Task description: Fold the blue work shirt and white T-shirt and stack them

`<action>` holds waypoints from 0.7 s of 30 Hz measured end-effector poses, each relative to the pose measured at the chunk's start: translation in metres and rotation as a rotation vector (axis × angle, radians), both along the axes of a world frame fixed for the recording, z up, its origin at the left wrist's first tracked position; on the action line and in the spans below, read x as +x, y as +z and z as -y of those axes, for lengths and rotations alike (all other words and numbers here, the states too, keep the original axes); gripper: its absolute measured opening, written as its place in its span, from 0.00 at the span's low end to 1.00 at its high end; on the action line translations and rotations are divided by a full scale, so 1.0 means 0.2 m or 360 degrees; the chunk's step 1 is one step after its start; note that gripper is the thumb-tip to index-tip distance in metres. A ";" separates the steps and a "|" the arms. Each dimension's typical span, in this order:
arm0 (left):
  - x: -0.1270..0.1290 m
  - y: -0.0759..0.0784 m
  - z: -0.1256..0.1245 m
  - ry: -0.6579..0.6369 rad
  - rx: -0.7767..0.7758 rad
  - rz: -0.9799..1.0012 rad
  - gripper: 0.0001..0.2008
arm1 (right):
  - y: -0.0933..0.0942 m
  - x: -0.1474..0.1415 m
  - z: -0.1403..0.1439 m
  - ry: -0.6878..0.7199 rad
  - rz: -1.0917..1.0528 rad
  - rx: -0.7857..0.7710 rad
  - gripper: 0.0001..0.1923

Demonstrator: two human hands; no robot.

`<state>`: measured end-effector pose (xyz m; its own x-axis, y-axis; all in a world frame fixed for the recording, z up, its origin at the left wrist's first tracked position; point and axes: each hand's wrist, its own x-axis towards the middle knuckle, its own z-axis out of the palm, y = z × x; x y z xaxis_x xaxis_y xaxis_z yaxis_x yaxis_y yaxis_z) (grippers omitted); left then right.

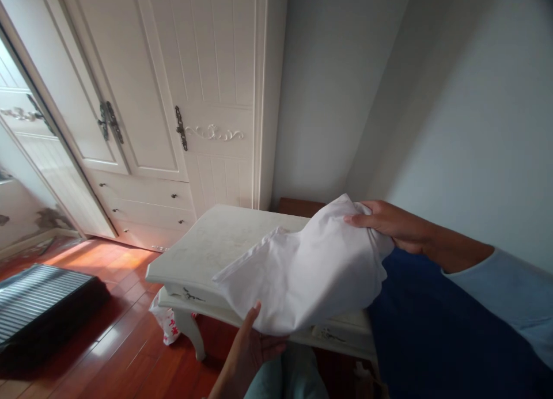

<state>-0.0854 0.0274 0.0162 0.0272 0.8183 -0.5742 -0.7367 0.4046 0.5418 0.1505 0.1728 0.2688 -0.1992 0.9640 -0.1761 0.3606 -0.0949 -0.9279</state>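
Note:
A white cloth (pixel 311 266), folded in layers, is held up between my hands above the near side of a white table (pixel 211 238). My right hand (pixel 389 223) grips its upper right corner, the thumb lying on top and the fingers behind. At the lower left edge, my left hand (pixel 254 344) pinches the cloth, with the thumb in front and the other fingers underneath. Part of the tabletop is hidden behind the fabric.
A white wardrobe (pixel 216 59) stands behind the table. Dark blue fabric (pixel 432 324) lies at the right. On the wooden floor (pixel 108 330) are a black ribbed case (pixel 47 301) and, beside a table leg, a white-and-red plastic bag (pixel 166 321).

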 end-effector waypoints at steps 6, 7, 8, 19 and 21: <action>0.18 0.01 -0.03 0.0031 -0.0059 0.0042 0.28 | 0.22 0.19 0.14 0.0131 0.0080 0.0024 0.27; 0.21 0.01 -0.03 0.0021 -0.0059 0.0056 0.26 | 0.25 0.24 0.16 0.0134 0.0068 0.0033 0.29; 0.24 0.00 -0.03 0.0012 -0.0055 0.0051 0.24 | 0.27 0.29 0.20 0.0116 0.0059 0.0040 0.30; 0.47 0.30 -0.18 0.0085 -0.0020 0.0008 0.10 | 0.37 0.81 0.52 -0.0864 -0.0020 -0.0060 0.35; 0.54 0.43 -0.26 0.0061 -0.0015 0.0045 0.06 | 0.38 0.88 0.54 -0.0987 -0.0067 -0.0054 0.32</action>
